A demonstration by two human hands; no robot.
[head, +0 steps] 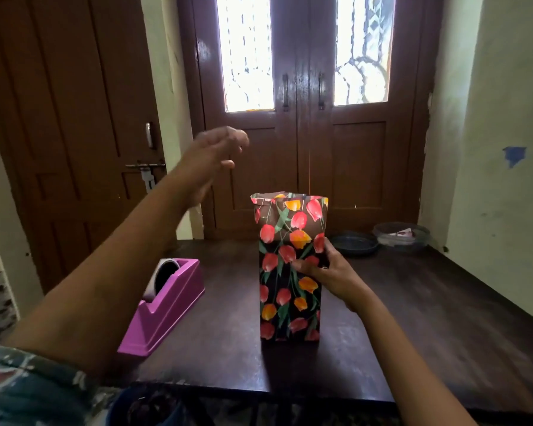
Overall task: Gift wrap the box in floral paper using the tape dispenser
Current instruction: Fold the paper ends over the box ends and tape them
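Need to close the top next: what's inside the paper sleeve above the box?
The paper stands open above the box; only its rim and a folded flap at the back left show. The box top is hidden behind the front paper wall.

Left hand (216,152) raised, perhaps empty; box (285,302) gripped.

The box (290,290) is stood at the middle of the table (413,318), the tape dispenser (163,305) near its left edge, a dish (354,244) and a bowl (402,236) at the far edge.
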